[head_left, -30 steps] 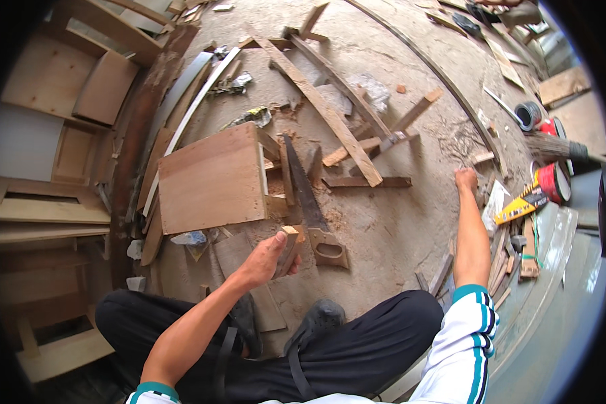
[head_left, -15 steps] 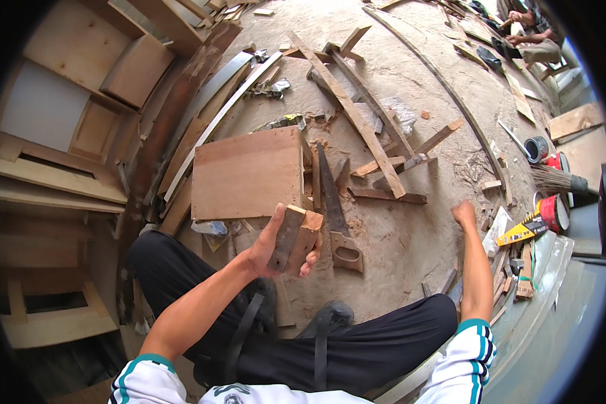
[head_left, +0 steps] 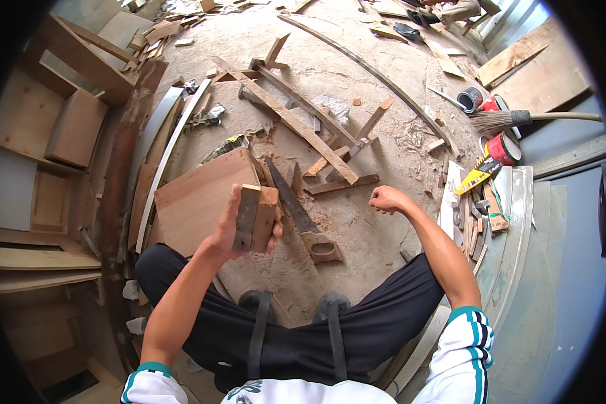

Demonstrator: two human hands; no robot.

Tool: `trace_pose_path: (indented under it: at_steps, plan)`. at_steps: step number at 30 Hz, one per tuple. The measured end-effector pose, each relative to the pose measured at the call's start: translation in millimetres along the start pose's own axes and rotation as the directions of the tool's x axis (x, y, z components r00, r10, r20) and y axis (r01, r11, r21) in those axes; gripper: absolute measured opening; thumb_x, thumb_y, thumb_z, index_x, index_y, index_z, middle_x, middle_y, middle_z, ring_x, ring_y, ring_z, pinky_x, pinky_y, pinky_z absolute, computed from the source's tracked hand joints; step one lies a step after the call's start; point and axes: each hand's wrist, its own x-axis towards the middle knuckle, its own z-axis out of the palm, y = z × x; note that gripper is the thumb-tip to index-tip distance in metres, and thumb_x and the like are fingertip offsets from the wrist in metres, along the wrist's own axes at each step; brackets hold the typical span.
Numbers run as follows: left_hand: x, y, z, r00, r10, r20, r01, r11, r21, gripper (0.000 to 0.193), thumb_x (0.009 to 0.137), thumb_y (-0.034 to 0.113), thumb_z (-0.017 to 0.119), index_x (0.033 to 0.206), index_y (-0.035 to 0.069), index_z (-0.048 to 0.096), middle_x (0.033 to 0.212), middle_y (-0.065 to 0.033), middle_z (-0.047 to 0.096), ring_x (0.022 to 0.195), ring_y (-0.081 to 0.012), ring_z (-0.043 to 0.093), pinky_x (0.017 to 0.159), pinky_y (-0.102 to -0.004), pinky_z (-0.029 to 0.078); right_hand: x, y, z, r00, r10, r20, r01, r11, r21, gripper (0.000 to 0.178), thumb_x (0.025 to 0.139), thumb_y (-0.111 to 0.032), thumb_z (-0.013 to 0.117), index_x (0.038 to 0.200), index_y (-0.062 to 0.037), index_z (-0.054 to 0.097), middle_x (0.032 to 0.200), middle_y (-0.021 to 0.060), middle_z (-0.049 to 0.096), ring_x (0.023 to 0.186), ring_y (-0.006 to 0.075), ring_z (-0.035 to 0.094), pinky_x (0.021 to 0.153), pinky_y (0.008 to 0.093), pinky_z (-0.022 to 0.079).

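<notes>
Two wooden blocks [head_left: 254,219] are held side by side in the left hand [head_left: 223,239], left of centre in the frame; the thumb is pressed along the left block and the fingertips are wrapped round the right one. The long axes of the blocks are set nearly upright in the frame, with the end faces turned toward the top. The right hand [head_left: 387,200] is placed right of centre, well apart from the blocks, which lie to the left of its fingers and slightly lower. Its fingers are loosely curled; no object is seen in them, but whether something small is enclosed cannot be told. Between the hands a handsaw [head_left: 304,219] is laid on the floor, slanted from upper left to lower right. Part of a flat wooden panel [head_left: 198,192] is covered by the left hand and the blocks. The palm side of the blocks is hidden, and a second person [head_left: 453,12] is cut off by the upper edge.
</notes>
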Motion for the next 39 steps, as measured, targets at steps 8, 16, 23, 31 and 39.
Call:
trace_pose_path:
  at_steps: [8, 16, 23, 31, 39]
  plan:
    - [-4, -27, -38, 0.934, 0.121, -0.335, -0.117, 0.993, 0.035, 0.093, 0.088, 0.087, 0.026, 0.107, 0.003, 0.061, 0.089, -0.0107, 0.064, 0.073, -0.0218, 0.066, 0.069, -0.0375, 0.057, 57, 79, -3, 0.967, 0.239, -0.085, -0.253, 0.91, -0.328, 0.031, 0.075, -0.012, 0.053, 0.092, 0.0027, 0.073, 0.088, 0.021, 0.073, 0.081, 0.0367, 0.072, 0.073, 0.0451, 0.058]
    - [-20, -51, -25, 0.88, 0.125, -0.459, -0.053, 0.985, 0.167, 0.095, 0.087, 0.088, 0.023, 0.106, 0.003, 0.062, 0.084, -0.0093, 0.064, 0.072, -0.0204, 0.065, 0.066, -0.0373, 0.056, 102, 154, -13, 0.628, 0.417, -0.657, -0.254, 0.908, 0.334, 0.032, 0.086, -0.023, 0.06, 0.115, -0.0151, 0.074, 0.121, 0.0158, 0.07, 0.114, 0.0338, 0.066, 0.097, 0.0451, 0.051]
    - [-38, -66, -28, 0.937, 0.009, -0.348, -0.03, 0.998, -0.056, 0.099, 0.087, 0.089, 0.02, 0.109, 0.002, 0.062, 0.089, -0.0121, 0.065, 0.073, -0.0246, 0.066, 0.068, -0.0385, 0.056, 151, 187, -7, 0.542, 0.463, -0.701, -0.285, 0.886, 0.365, 0.03, 0.088, -0.027, 0.065, 0.116, -0.0162, 0.071, 0.117, 0.0169, 0.07, 0.111, 0.0361, 0.066, 0.092, 0.0458, 0.053]
    - [-36, -44, -15, 0.973, 0.033, -0.229, -0.086, 0.97, -0.226, 0.109, 0.084, 0.091, 0.019, 0.106, -0.007, 0.063, 0.078, -0.0163, 0.06, 0.07, -0.0302, 0.065, 0.067, -0.0421, 0.054, 190, 211, 13, 0.454, 0.363, -0.814, -0.284, 0.925, 0.254, 0.034, 0.082, -0.022, 0.062, 0.085, 0.0107, 0.071, 0.088, 0.0284, 0.072, 0.087, 0.0418, 0.072, 0.081, 0.0484, 0.057]
    - [-14, -27, -10, 0.966, 0.256, -0.031, -0.258, 0.952, -0.168, 0.09, 0.094, 0.08, 0.016, 0.115, 0.004, 0.061, 0.096, -0.0155, 0.065, 0.073, -0.0264, 0.066, 0.064, -0.0398, 0.057, 82, 163, -90, 0.534, 0.432, -0.727, 0.083, 0.829, 0.554, 0.025, 0.083, -0.019, 0.067, 0.088, 0.0048, 0.071, 0.065, 0.009, 0.066, 0.05, 0.0193, 0.062, 0.05, 0.0302, 0.052]
